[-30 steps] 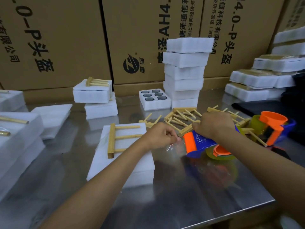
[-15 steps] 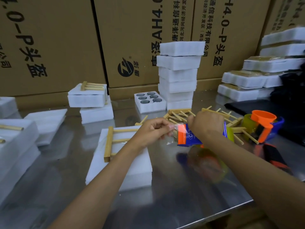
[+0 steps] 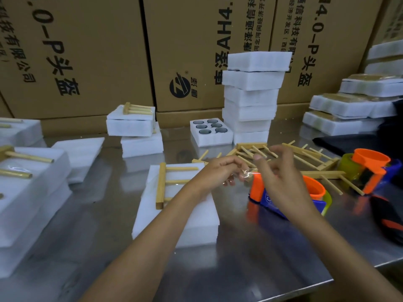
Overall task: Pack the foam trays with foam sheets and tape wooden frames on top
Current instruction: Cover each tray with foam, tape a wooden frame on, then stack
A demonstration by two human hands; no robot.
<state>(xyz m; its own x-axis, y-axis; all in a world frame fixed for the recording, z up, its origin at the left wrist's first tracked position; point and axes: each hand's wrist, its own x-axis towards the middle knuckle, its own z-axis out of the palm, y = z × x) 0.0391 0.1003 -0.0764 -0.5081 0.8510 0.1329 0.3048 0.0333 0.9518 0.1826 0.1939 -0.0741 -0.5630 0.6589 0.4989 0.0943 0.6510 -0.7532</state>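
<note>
White foam is everywhere on the steel bench: a stack of six foam blocks stands at the back, and just left of it lies one foam tray with six round holes, each holding a dark cylinder. Further left, two foam packs are piled askew, the top one carrying a wooden frame. In the middle lies the foam tray pack, a flat rectangular block with a soft, matte sheet on top, and on it rests one wooden frame, a pale square bar with three thin rods sticking out to the right. A loose heap of such frames lies behind the hands; their number cannot be told.

The left hand hovers over the pack's far right corner, its grip narrow, thumb and fingertips pinching the end of a strip of clear tape, glossy and crinkled. The right hand is above the tape dispenser, fingers loosely spread and slightly blurred; its grip is wide and holds nothing. That dispenser is orange and blue plastic and lies on the bench; a second dispenser of the same colours, with a yellowish roll, sits to the right.

At the far right, finished white packs wrapped in brownish tape are stacked. More foam packs with rods on top lie at the left. Brown cardboard boxes form the back wall, printed in black with "AH4.0-P", Chinese characters and a round logo
</note>
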